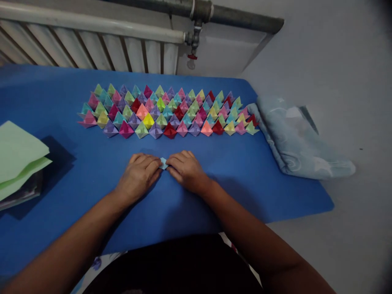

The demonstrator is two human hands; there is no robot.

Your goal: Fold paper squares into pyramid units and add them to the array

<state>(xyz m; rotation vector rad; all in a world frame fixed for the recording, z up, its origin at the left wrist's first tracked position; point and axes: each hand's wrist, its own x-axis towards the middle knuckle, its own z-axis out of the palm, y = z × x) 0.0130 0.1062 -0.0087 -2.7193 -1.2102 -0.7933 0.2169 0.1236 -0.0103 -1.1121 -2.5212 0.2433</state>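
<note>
A dark garment (pixel 171 269), smooth and without visible detail, fills the near edge, with white fabric (pixel 101 263) bearing a purple floral print beside it. Beyond it, 2 bare forearms reach over a flat, matte blue tabletop (pixel 101 163). The left hand (pixel 139 175) and right hand (pixel 187 169) lie low, fingers bent, each pinching an end of 1 small light-blue paper piece (pixel 163 163). The paper sits between the fingertips, close to the tabletop; its middle shows as a small angular patch, the ends hidden under the fingers.

Off to the left, pale green paper sheets (pixel 21 151), crisp-edged and slightly parted, rest on a dark, glossy item (pixel 27 192). Past the hands, folded paper shapes (pixel 165 114) stand in tight rows, each with a pointed peak and sharp creases, in pink, red, purple, green, yellow and turquoise. At their right end lies a soft, plush grey-blue blanket (pixel 294 151), folded thick. Farthest back are a ribbed, pale radiator (pixel 92 45), a dull round pipe (pixel 245 18) and a metal valve (pixel 196 36) with a red handle (pixel 192 56).
</note>
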